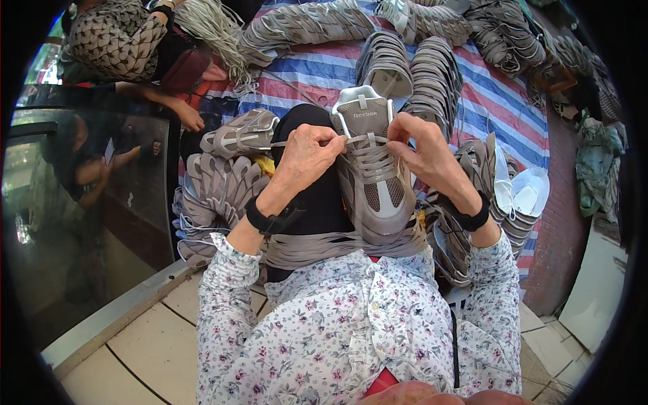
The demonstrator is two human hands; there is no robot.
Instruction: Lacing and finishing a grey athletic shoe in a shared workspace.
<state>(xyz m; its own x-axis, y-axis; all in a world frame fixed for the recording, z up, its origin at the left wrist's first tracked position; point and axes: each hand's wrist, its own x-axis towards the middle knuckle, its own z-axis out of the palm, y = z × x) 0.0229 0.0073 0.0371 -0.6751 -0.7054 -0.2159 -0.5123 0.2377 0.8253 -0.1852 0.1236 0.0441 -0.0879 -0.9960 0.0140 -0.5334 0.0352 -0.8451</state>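
A grey shoe upper (373,177) with a white tongue lies across my lap, toe toward me. My left hand (305,156) pinches a grey lace (347,140) at the upper's left eyelets. My right hand (422,150) grips the lace end on the right side, near the tongue. Both wrists wear black bands. A bundle of loose grey laces (324,244) drapes over my knees under the upper.
Stacks of grey shoe uppers (216,192) lie left and right of my legs and across a striped tarp (317,71). Another person's hand (191,118) reaches near an upper at the left. A glass panel (81,202) stands on the left, a brick wall (563,229) on the right.
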